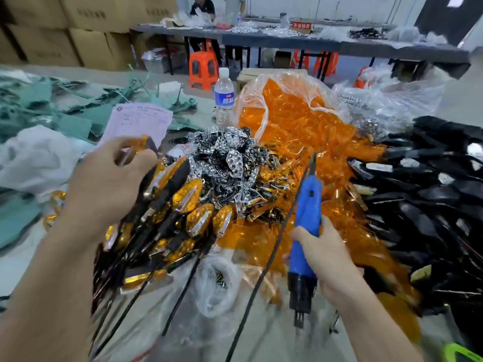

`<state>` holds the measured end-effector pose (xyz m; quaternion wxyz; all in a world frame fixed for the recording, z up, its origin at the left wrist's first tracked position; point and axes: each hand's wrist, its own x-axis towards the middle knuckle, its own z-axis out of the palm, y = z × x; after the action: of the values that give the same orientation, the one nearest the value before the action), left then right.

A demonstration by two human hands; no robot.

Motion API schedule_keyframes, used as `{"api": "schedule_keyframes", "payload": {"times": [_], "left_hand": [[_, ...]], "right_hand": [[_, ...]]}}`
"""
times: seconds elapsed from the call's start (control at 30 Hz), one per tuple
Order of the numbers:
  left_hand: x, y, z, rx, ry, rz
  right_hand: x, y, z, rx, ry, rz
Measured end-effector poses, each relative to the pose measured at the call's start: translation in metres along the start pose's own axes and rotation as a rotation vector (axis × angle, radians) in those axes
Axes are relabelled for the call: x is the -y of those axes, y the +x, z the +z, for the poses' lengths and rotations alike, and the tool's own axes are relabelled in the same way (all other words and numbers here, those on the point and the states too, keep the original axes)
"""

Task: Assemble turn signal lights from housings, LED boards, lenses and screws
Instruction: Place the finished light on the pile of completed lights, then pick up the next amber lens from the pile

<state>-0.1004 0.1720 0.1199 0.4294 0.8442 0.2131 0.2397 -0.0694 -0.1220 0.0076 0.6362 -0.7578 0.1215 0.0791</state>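
Observation:
My left hand (112, 178) grips an assembled turn signal light (142, 145) with an orange lens, above a pile of finished lights (183, 205). My right hand (321, 254) holds a blue electric screwdriver (307, 218), tip pointing up and away. Silver and black LED boards (230, 155) lie heaped in the middle. Orange lenses (292, 118) spill from a clear plastic bag. Black housings (431, 199) are piled at the right. A small clear bag of screws (219, 280) lies near the front.
A water bottle (223, 97) stands behind the LED boards. A pink paper sheet (138, 121) and green plastic pieces (39, 105) lie at the left. Behind are orange stools (203, 70), cardboard boxes (78, 30) and a long table (287, 41) with a person.

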Motion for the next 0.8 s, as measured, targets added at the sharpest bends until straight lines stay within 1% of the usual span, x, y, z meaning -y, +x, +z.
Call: {"api": "schedule_keyframes", "payload": {"times": [0.07, 0.1, 0.17, 0.27, 0.37, 0.43, 0.5, 0.57, 0.63, 0.7, 0.8], "left_hand": [[0.016, 0.027, -0.015, -0.083, 0.137, -0.038], [0.022, 0.04, -0.017, -0.078, 0.195, -0.035], [0.032, 0.053, -0.01, -0.014, 0.278, -0.006], [0.052, 0.064, 0.011, 0.069, 0.267, 0.025], [0.069, 0.065, 0.026, 0.094, 0.263, 0.022], [0.075, 0.063, 0.025, 0.078, 0.204, 0.012], [0.08, 0.063, 0.021, 0.053, 0.145, 0.024], [0.083, 0.062, 0.016, 0.04, 0.142, 0.033], [0.085, 0.062, 0.014, 0.024, 0.146, 0.044], [0.086, 0.061, 0.015, 0.002, 0.151, 0.066], [0.083, 0.057, 0.023, -0.028, 0.206, 0.167]], "right_hand": [[0.0, 0.001, 0.0, -0.093, -0.337, -0.114], [0.001, 0.0, 0.001, -0.123, -0.484, -0.147], [0.001, -0.003, 0.008, -0.151, -0.697, -0.161], [0.0, -0.003, 0.019, -0.149, -0.924, -0.148], [0.001, -0.002, 0.023, -0.132, -1.033, -0.141], [0.005, -0.001, 0.024, -0.138, -1.12, -0.114], [0.009, -0.001, 0.024, -0.19, -1.238, -0.111], [0.017, 0.001, 0.026, -0.299, -1.337, -0.213], [0.025, 0.003, 0.032, -0.351, -1.335, -0.372], [0.033, 0.008, 0.047, -0.322, -1.237, -0.527], [0.045, 0.024, 0.085, -0.221, -1.151, -0.636]]}}
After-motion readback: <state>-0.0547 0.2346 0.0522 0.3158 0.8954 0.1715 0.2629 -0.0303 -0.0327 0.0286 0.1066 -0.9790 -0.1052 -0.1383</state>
